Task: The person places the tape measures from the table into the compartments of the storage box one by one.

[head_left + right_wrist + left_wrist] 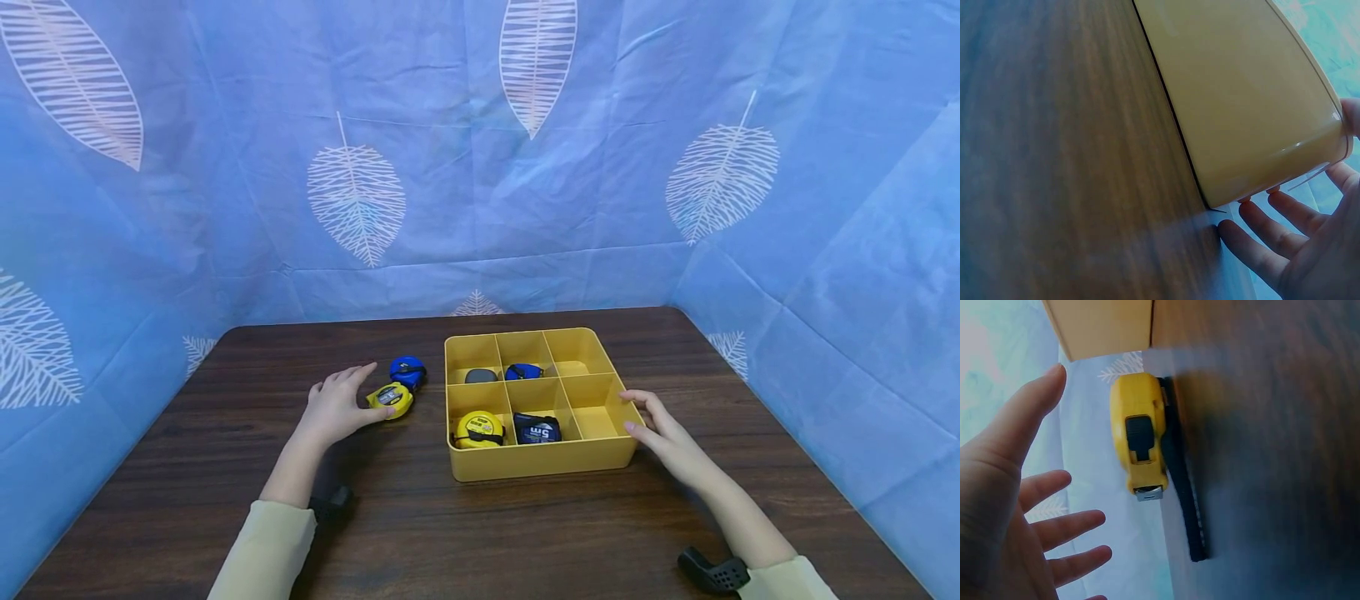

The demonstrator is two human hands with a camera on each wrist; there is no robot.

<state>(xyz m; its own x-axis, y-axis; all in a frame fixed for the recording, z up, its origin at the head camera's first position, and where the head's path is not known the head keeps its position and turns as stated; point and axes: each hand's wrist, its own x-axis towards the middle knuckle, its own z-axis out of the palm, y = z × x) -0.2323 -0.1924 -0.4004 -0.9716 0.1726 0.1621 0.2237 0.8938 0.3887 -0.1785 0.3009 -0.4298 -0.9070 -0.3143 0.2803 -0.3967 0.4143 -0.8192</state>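
My left hand (336,408) is spread beside a yellow tape measure (392,400), thumb close to its near side. In the left wrist view the yellow tape measure (1139,428) with its black strap stands apart from the spread fingers. A blue tape measure (407,372) lies just behind it. My right hand (671,442) holds the right wall of a yellow divided box (540,458), thumb over the rim and fingers along the outside, as the right wrist view shows. Inside are a yellow tape measure (480,429), a dark blue one (537,428), a blue one (523,372) and a grey item (481,376).
The box stands on a dark wood table (405,533), with the two right-hand compartments holding nothing visible. A blue curtain (450,192) with white leaf prints hangs behind and at the sides. Black bands (712,573) sit at the wrists.
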